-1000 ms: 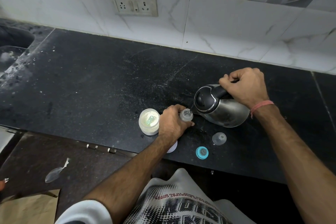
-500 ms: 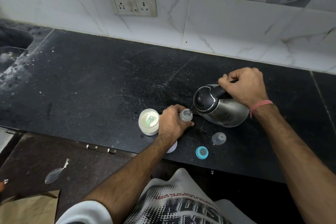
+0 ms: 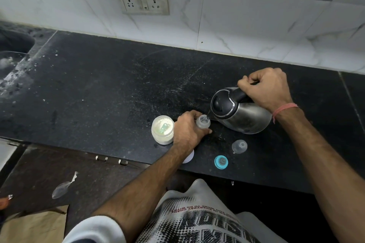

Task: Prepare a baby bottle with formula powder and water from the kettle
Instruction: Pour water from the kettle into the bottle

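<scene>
Black stone tabletop (image 3: 98,89) under white wall tiles. Right hand (image 3: 264,89), fingers clenched round the handle, tilts the steel kettle (image 3: 245,116) leftward; its spout touches the upright baby bottle's (image 3: 202,121) mouth, which the left hand (image 3: 187,132) grips.

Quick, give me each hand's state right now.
Left hand: grips the baby bottle.
Right hand: grips the kettle by its handle.

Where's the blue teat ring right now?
Head view: the blue teat ring lies near the counter's front edge, below the clear cap, right of the left hand.
</scene>
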`<state>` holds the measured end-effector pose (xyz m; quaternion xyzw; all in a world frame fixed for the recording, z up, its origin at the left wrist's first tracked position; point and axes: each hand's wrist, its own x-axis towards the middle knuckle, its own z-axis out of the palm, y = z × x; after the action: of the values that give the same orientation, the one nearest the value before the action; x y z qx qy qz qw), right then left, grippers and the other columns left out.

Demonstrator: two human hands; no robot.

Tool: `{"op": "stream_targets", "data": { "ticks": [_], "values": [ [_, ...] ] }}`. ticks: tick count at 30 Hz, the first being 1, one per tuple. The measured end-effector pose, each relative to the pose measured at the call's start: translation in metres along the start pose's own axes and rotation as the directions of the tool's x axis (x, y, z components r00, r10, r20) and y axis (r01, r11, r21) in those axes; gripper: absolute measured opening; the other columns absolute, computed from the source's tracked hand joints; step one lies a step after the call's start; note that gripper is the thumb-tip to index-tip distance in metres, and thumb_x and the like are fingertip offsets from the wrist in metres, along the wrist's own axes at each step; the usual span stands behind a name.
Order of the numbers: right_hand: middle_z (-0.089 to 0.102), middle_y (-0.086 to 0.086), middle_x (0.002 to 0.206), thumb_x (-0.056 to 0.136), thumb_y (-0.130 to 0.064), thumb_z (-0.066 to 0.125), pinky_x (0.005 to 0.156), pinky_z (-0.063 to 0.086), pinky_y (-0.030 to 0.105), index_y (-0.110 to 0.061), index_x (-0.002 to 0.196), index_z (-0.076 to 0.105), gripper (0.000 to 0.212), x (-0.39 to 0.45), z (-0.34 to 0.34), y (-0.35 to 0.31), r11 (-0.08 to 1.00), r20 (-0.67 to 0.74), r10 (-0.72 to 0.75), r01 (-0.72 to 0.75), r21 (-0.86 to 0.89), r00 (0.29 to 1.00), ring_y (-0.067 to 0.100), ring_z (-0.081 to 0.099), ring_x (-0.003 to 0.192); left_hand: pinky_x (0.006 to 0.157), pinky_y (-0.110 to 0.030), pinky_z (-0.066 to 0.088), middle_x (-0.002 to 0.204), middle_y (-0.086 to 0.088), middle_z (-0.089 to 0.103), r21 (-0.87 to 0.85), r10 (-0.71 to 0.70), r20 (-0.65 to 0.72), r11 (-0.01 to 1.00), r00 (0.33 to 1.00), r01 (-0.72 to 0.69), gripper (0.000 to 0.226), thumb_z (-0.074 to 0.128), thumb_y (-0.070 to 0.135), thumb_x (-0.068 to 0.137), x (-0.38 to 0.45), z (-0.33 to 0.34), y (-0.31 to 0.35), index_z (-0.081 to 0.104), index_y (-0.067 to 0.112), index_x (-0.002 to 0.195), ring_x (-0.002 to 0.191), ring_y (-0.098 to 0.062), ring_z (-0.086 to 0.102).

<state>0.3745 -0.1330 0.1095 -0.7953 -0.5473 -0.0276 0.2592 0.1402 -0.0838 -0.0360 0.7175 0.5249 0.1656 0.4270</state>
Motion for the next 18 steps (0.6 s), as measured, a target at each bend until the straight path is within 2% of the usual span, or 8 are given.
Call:
{"op": "stream_targets", "data": {
  "ticks": [4, 8, 12, 18],
  "values": [
    [0.04, -0.003, 0.04, 0.095, -0.027, 0.07, 0.076, 0.038, 0.026, -0.015, 0.044, 0.044, 0.059, 0.0006, 0.0008, 0.0014, 1.0, -0.003, -0.013, 0.013, -0.005, 1.0, 0.02, 0.043, 0.043, 0.093, -0.043, 0.067, 0.107, 0.012, 0.084, -0.004, 0.004, -0.002, 1.0, 1.0, -0.004, 0.056, 0.109, 0.037, 0.067, 0.0, -0.0003, -0.0004, 0.083, 0.029, 0.116, 0.1, -0.009, 0.079],
    [0.044, 0.001, 0.041, 0.094, -0.028, 0.069, 0.074, 0.039, 0.026, -0.012, 0.045, 0.047, 0.056, 0.0011, 0.0011, 0.0028, 1.0, -0.006, -0.016, 0.015, -0.004, 1.0, 0.025, 0.047, 0.045, 0.094, -0.042, 0.067, 0.109, 0.011, 0.084, 0.002, 0.002, -0.002, 1.0, 1.0, -0.002, 0.057, 0.11, 0.038, 0.067, -0.0002, -0.0005, 0.0003, 0.082, 0.029, 0.117, 0.101, -0.01, 0.079],
    [0.044, -0.003, 0.04, 0.095, -0.027, 0.07, 0.073, 0.039, 0.025, -0.016, 0.044, 0.046, 0.058, 0.0006, 0.0014, 0.0034, 1.0, -0.007, -0.018, 0.018, -0.003, 1.0, 0.02, 0.046, 0.044, 0.094, -0.042, 0.067, 0.109, 0.012, 0.084, -0.008, -0.003, 0.008, 1.0, 1.0, 0.003, 0.058, 0.11, 0.037, 0.068, -0.0003, 0.0004, -0.0006, 0.082, 0.028, 0.118, 0.101, -0.009, 0.079],
    [0.046, 0.0, 0.041, 0.095, -0.028, 0.069, 0.075, 0.039, 0.025, -0.015, 0.045, 0.048, 0.056, 0.0018, 0.0017, 0.0015, 1.0, -0.003, -0.013, 0.013, 0.007, 1.0, 0.025, 0.048, 0.045, 0.094, -0.041, 0.067, 0.107, 0.012, 0.084, -0.018, -0.002, 0.003, 1.0, 1.0, 0.002, 0.057, 0.11, 0.037, 0.068, 0.001, 0.0004, -0.0006, 0.082, 0.029, 0.117, 0.1, -0.008, 0.079]
  ]
}}
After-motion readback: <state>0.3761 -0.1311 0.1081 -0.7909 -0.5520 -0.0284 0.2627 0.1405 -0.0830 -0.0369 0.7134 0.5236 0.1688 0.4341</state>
